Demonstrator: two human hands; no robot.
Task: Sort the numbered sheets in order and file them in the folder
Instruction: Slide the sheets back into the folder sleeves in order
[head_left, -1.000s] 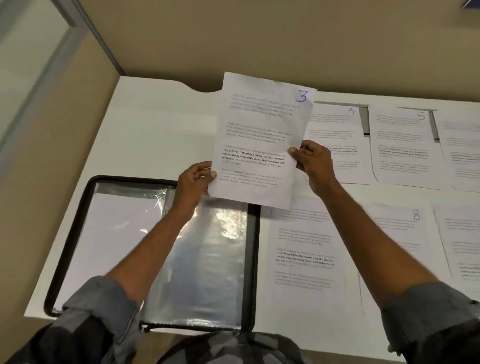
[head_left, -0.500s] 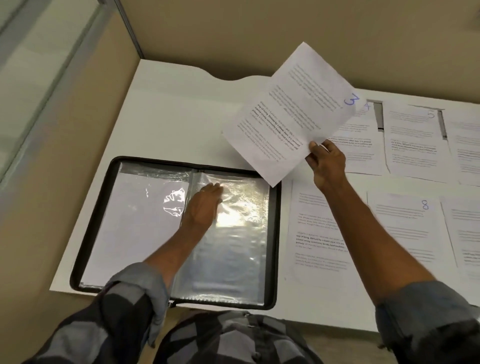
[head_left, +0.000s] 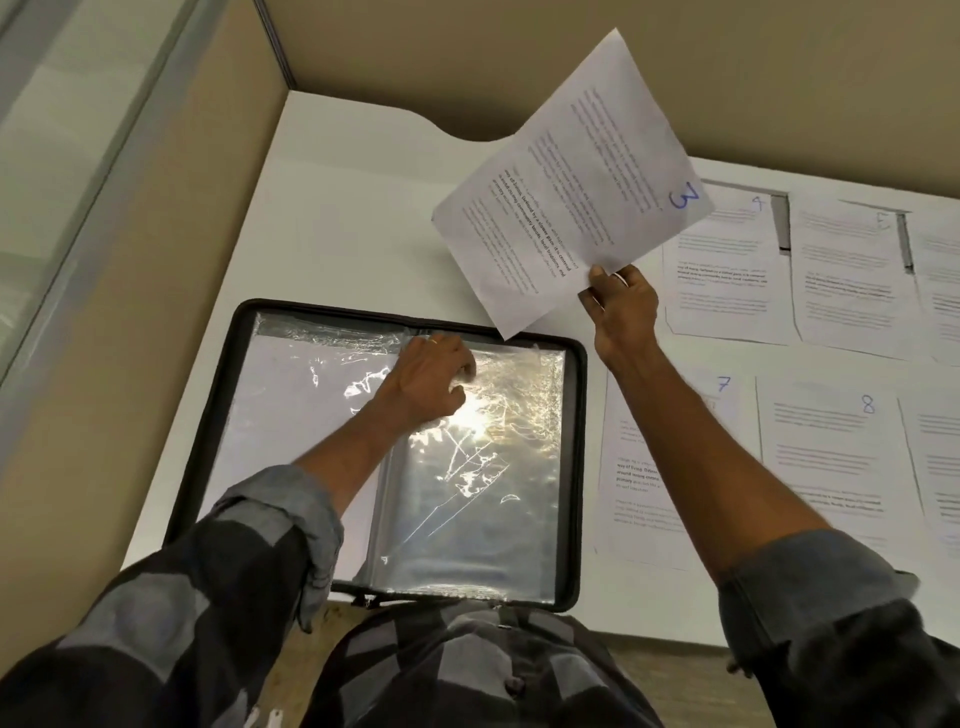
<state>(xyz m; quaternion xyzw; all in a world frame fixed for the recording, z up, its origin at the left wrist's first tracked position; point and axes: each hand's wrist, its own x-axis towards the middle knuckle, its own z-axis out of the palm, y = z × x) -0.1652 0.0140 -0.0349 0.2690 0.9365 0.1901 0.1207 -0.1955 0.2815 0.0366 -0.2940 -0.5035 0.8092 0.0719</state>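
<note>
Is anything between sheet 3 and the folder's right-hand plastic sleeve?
Only the left hand, touching that clear plastic sleeve's top edge; the right hand holds the white sheet marked 3 above the black folder.

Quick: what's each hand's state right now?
Left hand: fingers curled at the top of the clear sleeve; grip cannot be told.
Right hand: pinching sheet 3 by its corner.

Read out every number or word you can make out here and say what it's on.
"3": raised sheet in the right hand.
"4": far-row sheet on the table.
"7": near-row sheet beside the folder.
"8": second near-row sheet, right of "7".
Number on the second far-row sheet: too faint to read.
Printed paragraphs: too blurred to read.
</note>
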